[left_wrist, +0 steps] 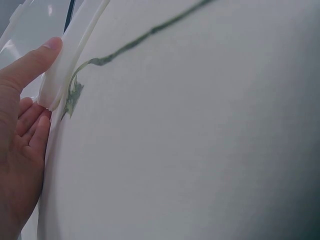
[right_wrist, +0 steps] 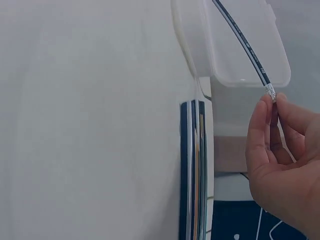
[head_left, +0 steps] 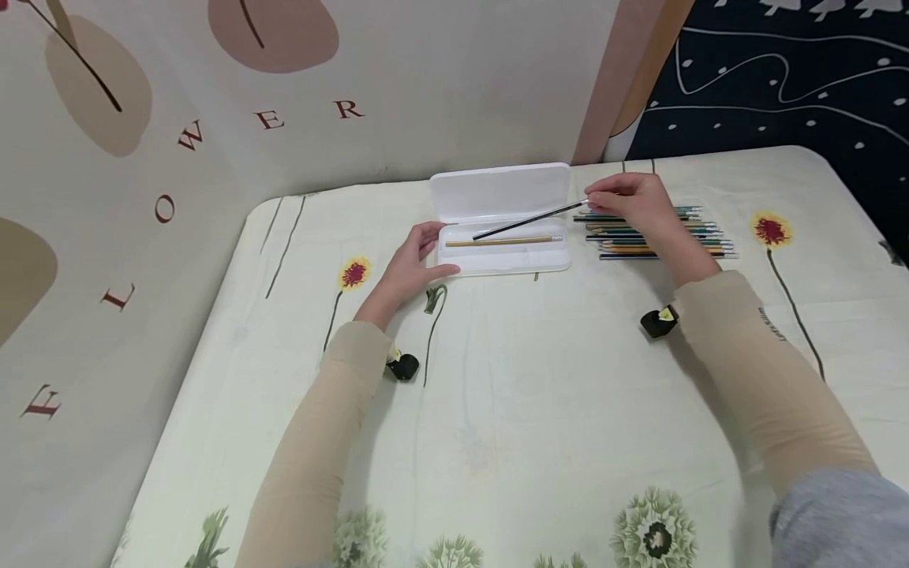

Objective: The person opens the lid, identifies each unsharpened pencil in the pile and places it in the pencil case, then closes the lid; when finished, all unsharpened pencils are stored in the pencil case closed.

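A white plastic pencil case (head_left: 511,263) lies with its lid (head_left: 500,193) raised at the back of the table. My left hand (head_left: 412,264) grips the case's left end, thumb at the front edge and fingers round the corner, as the left wrist view also shows. One yellowish pencil (head_left: 500,242) rests lengthwise inside. Above the case, my right hand (head_left: 635,201) pinches a dark striped pencil (right_wrist: 245,45) by its metal-and-eraser end. That pencil slants down to the left, its far tip over the tray. Below the right hand lies a row of pencils (head_left: 660,244), partly hidden by it.
A pale flowered cloth (head_left: 525,379) covers the table. Behind it hangs a light printed curtain or wall cloth (head_left: 426,95), with dark patterned fabric (head_left: 795,87) at the right. Small black wrist devices show at the left cuff (head_left: 403,366) and right cuff (head_left: 659,323).
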The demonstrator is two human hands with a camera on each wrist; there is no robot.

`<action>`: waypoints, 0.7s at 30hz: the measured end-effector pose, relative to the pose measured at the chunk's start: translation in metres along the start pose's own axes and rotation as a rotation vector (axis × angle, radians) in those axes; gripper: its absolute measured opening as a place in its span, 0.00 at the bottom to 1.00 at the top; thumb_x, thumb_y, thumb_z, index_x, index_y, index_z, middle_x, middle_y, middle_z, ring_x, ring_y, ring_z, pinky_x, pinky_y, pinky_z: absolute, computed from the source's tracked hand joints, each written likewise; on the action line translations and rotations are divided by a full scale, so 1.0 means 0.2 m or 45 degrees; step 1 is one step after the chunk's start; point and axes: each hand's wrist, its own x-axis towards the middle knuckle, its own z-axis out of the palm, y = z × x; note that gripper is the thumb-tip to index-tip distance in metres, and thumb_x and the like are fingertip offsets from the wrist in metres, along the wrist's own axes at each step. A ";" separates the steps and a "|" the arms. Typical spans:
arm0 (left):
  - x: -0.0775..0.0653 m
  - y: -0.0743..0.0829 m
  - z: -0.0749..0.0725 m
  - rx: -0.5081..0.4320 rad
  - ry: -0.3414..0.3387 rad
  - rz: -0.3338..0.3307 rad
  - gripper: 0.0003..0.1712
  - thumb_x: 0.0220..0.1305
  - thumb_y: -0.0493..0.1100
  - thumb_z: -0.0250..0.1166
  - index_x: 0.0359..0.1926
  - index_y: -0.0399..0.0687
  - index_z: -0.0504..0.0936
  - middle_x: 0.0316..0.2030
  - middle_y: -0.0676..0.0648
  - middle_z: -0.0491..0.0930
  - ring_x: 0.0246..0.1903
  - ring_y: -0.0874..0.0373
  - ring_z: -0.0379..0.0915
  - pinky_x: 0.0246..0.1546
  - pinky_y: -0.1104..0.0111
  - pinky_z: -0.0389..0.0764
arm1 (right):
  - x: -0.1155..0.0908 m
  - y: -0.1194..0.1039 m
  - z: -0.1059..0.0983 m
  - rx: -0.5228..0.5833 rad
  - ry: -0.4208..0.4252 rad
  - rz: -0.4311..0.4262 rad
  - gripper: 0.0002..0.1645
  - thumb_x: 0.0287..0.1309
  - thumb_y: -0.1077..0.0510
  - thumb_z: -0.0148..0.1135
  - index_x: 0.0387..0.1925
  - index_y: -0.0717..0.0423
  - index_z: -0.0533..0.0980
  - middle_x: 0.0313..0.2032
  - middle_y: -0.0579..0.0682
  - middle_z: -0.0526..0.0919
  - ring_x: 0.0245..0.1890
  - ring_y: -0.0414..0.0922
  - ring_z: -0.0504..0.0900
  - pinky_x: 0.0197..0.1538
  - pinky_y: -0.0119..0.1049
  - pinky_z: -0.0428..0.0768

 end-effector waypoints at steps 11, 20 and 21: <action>0.00 0.00 0.00 -0.009 0.001 -0.003 0.49 0.55 0.46 0.77 0.73 0.54 0.58 0.74 0.49 0.62 0.75 0.57 0.56 0.78 0.68 0.60 | 0.02 0.01 0.10 -0.012 -0.027 -0.051 0.08 0.62 0.64 0.65 0.43 0.58 0.84 0.32 0.36 0.84 0.31 0.29 0.85 0.40 0.18 0.85; 0.00 0.01 0.00 -0.017 -0.006 -0.004 0.50 0.55 0.45 0.77 0.73 0.53 0.58 0.74 0.48 0.61 0.76 0.57 0.55 0.78 0.69 0.60 | 0.02 0.01 0.15 -0.160 -0.024 -0.048 0.12 0.64 0.62 0.64 0.47 0.63 0.80 0.31 0.36 0.81 0.30 0.29 0.83 0.38 0.17 0.84; 0.00 0.01 0.00 -0.019 -0.007 -0.003 0.50 0.55 0.45 0.77 0.73 0.53 0.58 0.74 0.48 0.61 0.76 0.57 0.55 0.78 0.69 0.60 | 0.02 0.01 0.15 -0.166 -0.026 -0.043 0.12 0.64 0.62 0.65 0.47 0.62 0.80 0.32 0.37 0.82 0.31 0.29 0.83 0.38 0.17 0.84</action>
